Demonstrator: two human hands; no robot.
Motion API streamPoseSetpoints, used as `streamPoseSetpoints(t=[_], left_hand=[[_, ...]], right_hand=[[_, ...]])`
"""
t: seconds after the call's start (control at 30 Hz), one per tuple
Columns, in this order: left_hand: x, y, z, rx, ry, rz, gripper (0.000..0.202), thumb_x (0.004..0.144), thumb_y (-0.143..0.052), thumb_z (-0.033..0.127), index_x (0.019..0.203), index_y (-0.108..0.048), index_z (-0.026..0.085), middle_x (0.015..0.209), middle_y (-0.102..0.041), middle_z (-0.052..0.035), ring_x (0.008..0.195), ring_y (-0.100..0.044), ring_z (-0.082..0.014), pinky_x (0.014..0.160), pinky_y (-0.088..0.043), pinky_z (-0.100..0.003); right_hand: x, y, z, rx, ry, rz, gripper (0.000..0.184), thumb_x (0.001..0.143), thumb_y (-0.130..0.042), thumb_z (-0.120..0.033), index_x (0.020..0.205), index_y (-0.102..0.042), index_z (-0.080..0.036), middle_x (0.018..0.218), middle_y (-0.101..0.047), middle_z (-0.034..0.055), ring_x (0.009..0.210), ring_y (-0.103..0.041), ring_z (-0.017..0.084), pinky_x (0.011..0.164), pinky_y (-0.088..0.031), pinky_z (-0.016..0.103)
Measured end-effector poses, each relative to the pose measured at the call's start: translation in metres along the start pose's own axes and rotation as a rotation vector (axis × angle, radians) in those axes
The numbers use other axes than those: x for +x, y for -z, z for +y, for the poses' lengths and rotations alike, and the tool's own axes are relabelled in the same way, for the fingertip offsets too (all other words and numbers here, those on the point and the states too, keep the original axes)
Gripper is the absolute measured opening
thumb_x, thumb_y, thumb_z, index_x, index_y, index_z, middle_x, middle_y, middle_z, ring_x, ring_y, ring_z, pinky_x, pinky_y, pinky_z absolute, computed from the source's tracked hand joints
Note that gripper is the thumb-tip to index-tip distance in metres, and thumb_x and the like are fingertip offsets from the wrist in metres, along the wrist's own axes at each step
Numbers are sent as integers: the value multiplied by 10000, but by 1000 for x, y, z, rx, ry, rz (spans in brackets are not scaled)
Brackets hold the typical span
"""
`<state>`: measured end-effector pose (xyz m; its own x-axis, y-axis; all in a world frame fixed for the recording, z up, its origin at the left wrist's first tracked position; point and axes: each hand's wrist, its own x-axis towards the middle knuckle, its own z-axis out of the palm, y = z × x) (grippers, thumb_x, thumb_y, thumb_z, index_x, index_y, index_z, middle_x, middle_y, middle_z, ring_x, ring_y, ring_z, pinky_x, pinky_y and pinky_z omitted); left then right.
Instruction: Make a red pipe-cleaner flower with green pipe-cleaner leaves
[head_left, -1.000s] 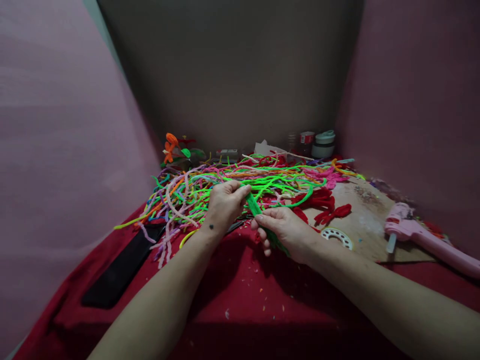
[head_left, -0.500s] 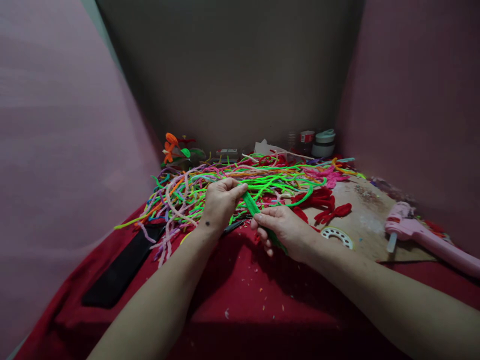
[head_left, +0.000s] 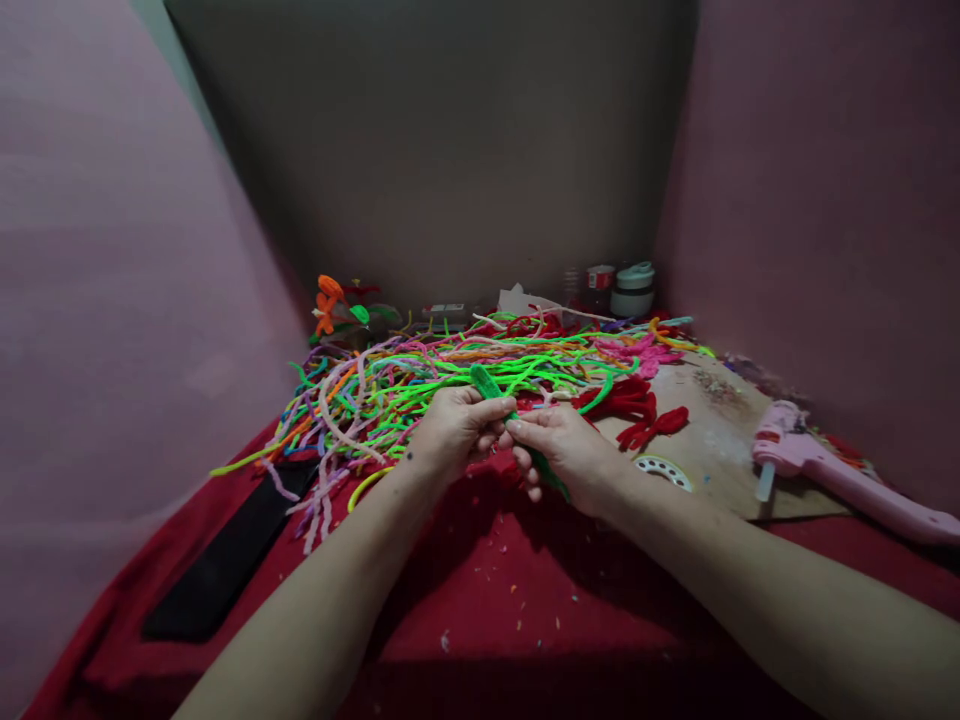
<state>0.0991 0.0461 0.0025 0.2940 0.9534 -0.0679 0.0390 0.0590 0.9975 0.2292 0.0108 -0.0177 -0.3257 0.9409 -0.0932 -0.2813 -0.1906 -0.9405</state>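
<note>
A flat green strip of bent pipe cleaners (head_left: 487, 382) runs slantwise through both hands, its rounded far end sticking up past the fingers. My left hand (head_left: 461, 425) pinches it near the middle between thumb and fingers. Close beside it, my right hand (head_left: 559, 445) grips the lower part, and the near end shows below the palm. The fingertips of the two hands almost meet. Behind them spreads a heap of loose pipe cleaners (head_left: 525, 372) in green, pink, orange and other colours. Red pipe cleaner pieces (head_left: 652, 425) lie just beyond my right hand.
A pink hot glue gun (head_left: 810, 455) rests on a board (head_left: 720, 465) at the right, near a white ring with holes (head_left: 665, 472). At the left lies a black flat object (head_left: 225, 560) on the red cloth (head_left: 510, 620). An orange flower (head_left: 328, 303) and a lidded container (head_left: 634, 290) stand behind.
My left hand has slid down the green strip from its far end toward my right hand, baring the rounded tip. The view has shifted slightly.
</note>
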Motion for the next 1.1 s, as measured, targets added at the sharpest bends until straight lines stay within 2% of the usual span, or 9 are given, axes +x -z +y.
streamPoseSetpoints(t=[0.2, 0.57, 0.63, 0.73, 0.77, 0.83, 0.9, 0.93, 1.1], left_hand=[[-1, 4, 8, 34, -105, 217, 326, 628, -690, 281, 482, -430, 151, 332, -404, 61, 266, -297, -30, 284, -174, -165], [-2, 5, 11, 65, -91, 182, 351, 652, -659, 351, 511, -390, 175, 356, -352, 78, 280, -273, -36, 293, -195, -176], [-2, 10, 14, 205, -205, 247, 271, 680, -640, 367, 611, -479, 159, 457, -449, 48, 356, -389, -65, 343, -298, -188], [-4, 18, 23, 596, -675, 444, 269, 709, -633, 291, 949, -576, 185, 893, -608, -48, 766, -577, -152, 648, -469, -276], [-5, 19, 25, 755, -821, 398, 295, 726, -619, 255, 1014, -579, 206, 1038, -592, -68, 929, -555, -182, 779, -453, -323], [-7, 20, 25, 1037, -957, 102, 257, 764, -579, 209, 1018, -606, 231, 1117, -593, -67, 1094, -484, -210, 946, -349, -394], [-6, 19, 21, 1202, -951, -167, 202, 792, -546, 203, 973, -630, 237, 1036, -642, -51, 1073, -506, -200, 1007, -265, -421], [-5, 18, 18, 1251, -927, -237, 178, 804, -531, 209, 945, -637, 237, 986, -659, -42, 1023, -536, -188, 1017, -243, -423], [-1, 15, 7, 1398, -883, -292, 183, 824, -476, 211, 771, -652, 209, 730, -647, -28, 749, -577, -149, 985, -264, -380]], right_hand=[[-2, 2, 2, 33, -38, -39, 182, 805, -464, -193, 668, -568, -132, 458, -492, -32, 349, -428, 73, 315, -407, 194], [3, 9, -2, 104, -43, -56, 129, 763, -516, -178, 693, -597, -106, 468, -479, -34, 355, -409, 57, 322, -402, 181], [4, 11, -2, 61, -56, -37, 135, 765, -504, -162, 687, -599, -107, 455, -476, -37, 347, -410, 58, 307, -384, 174], [7, 13, -1, 16, -45, -20, 130, 758, -504, -152, 678, -597, -107, 444, -475, -39, 338, -409, 58, 295, -372, 169], [7, 13, -1, 0, -44, -17, 128, 754, -509, -154, 667, -591, -110, 437, -474, -39, 333, -406, 58, 289, -368, 168], [7, 14, -2, -33, -51, -4, 127, 740, -514, -144, 624, -559, -122, 422, -471, -40, 321, -400, 60, 279, -364, 170], [7, 14, -3, -62, -64, 1, 138, 721, -513, -118, 585, -515, -139, 411, -467, -43, 313, -391, 61, 272, -362, 170], [6, 14, -5, -71, -70, -7, 147, 712, -511, -105, 571, -496, -145, 408, -465, -43, 310, -387, 60, 269, -359, 170], [4, 18, -9, -40, -131, -102, 148, 710, -512, -90, 578, -477, -146, 421, -457, -45, 317, -372, 55, 266, -332, 160]])
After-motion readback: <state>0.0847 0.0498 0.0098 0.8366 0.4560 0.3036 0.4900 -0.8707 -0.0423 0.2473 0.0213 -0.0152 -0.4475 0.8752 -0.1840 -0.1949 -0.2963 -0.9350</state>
